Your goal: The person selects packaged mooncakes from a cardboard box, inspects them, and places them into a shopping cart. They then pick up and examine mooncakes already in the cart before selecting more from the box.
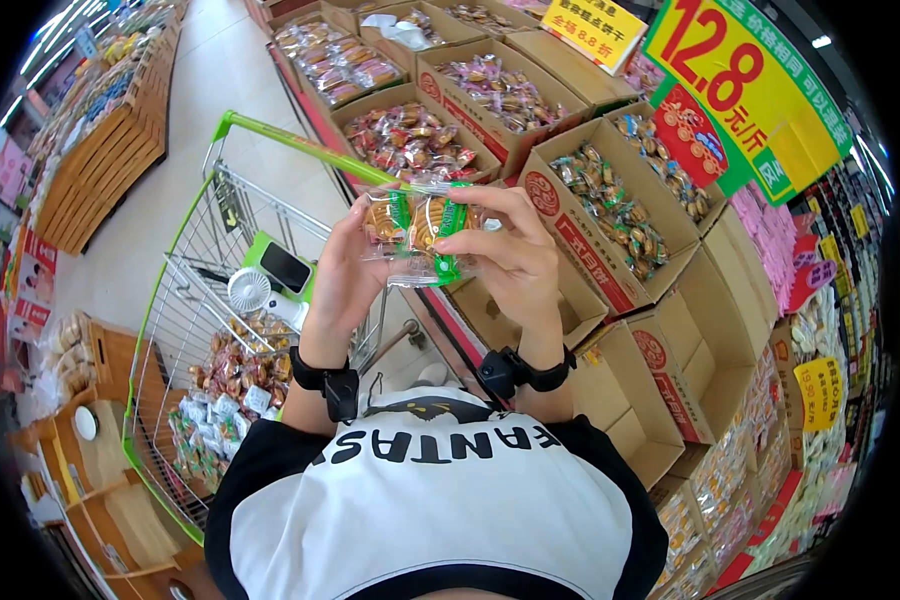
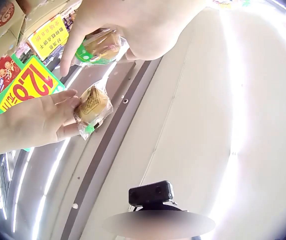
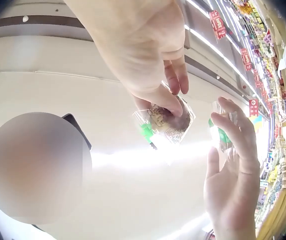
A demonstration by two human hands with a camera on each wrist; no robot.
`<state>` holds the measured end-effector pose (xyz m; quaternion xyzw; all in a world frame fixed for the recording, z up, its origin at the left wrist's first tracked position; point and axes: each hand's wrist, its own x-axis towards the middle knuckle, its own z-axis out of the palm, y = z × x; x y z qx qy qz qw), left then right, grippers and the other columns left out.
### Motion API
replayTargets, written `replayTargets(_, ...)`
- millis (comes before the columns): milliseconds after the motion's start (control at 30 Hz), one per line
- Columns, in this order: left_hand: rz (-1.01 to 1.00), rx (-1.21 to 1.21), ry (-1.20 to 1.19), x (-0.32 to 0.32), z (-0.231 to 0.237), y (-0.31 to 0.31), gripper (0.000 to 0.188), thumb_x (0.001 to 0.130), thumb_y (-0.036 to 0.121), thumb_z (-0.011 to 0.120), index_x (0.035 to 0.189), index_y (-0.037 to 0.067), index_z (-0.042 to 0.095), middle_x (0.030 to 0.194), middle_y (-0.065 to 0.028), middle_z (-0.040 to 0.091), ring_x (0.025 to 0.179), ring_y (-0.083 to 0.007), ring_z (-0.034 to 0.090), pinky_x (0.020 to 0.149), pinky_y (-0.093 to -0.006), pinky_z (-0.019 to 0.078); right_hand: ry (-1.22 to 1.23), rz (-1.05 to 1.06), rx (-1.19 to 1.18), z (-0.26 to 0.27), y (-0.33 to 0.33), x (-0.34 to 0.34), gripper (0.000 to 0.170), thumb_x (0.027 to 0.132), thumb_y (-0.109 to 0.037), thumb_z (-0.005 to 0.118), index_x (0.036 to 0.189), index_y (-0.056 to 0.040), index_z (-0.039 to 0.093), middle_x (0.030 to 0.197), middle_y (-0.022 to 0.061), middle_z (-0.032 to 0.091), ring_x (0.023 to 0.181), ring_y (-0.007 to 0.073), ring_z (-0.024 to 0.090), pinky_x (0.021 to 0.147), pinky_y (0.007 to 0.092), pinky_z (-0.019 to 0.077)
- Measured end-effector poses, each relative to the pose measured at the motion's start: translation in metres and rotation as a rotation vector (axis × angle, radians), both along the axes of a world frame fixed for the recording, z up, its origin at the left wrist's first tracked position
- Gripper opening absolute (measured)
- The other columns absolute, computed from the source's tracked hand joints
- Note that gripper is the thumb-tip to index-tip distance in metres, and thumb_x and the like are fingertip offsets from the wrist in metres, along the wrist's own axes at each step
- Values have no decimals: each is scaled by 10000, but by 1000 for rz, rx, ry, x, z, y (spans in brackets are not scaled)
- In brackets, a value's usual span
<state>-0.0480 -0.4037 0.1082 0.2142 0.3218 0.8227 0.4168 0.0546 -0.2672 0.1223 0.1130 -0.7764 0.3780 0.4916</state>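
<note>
Two clear packets with round golden pastries and green labels are held up side by side in front of the chest. The left hand grips the left packet by its side. The right hand pinches the right packet, its thumb across the front. In the left wrist view the left hand holds its packet above the right hand and the other packet. The right wrist view shows the right hand pinching a packet, with the left hand holding its own alongside.
A shopping cart at the left carries a phone, a small white fan and wrapped goods. Cardboard boxes of wrapped pastries, some with bare bottoms, line the right. A price sign stands beyond them.
</note>
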Motion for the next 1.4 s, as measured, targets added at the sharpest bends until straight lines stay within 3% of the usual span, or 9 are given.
replayTargets(333, 13, -42, -25, 3, -7, -34, 434, 876, 309, 330, 1218, 43, 337, 1143, -81, 458, 1030, -176, 469, 855, -347, 407, -87, 173, 84, -3, -25, -22, 384, 542, 79, 591, 833, -161, 667, 1054, 18, 556, 876, 207, 487, 776, 308, 382)
replayTargets(467, 102, -75, 9, 11, -7, -39, 462, 862, 297, 361, 1243, 42, 306, 1137, -79, 461, 1025, -168, 474, 862, -329, 399, -137, 204, 132, -4, -29, -22, 378, 575, 83, 572, 845, -165, 665, 1091, 19, 543, 966, 227, 469, 822, 327, 374)
replayTargets(667, 149, -80, 222, 14, -13, -48, 597, 760, 142, 543, 1275, 47, 257, 1128, -91, 456, 1030, -165, 471, 859, -302, 393, -209, 306, 136, -7, -29, -18, 330, 614, 59, 576, 846, -158, 663, 1099, 8, 539, 1070, 260, 409, 871, 348, 371)
replayTargets(1033, 225, -156, 245, 39, -20, -57, 817, 610, -62, 640, 1296, 43, 209, 1133, -91, 433, 1006, -153, 475, 829, -277, 415, -218, 326, 117, -21, -33, -6, 321, 615, 31, 602, 850, -180, 664, 1096, -3, 532, 1083, 257, 399, 876, 347, 373)
replayTargets(1267, 373, -285, 320, 58, -23, -64, 837, 616, -88, 632, 1317, 56, 199, 1174, -76, 387, 1015, -134, 448, 812, -265, 420, -202, 433, 114, -33, -35, 1, 377, 613, 76, 562, 899, -153, 649, 1077, 21, 540, 1011, 246, 471, 840, 340, 397)
replayTargets(1400, 321, -315, 365, 62, -23, -59, 809, 633, -83, 632, 1312, 38, 209, 1225, -86, 355, 1063, -147, 419, 849, -262, 396, -217, 428, 99, -38, -27, 12, 382, 611, 88, 548, 910, -130, 645, 1059, 42, 547, 973, 256, 497, 820, 335, 411)
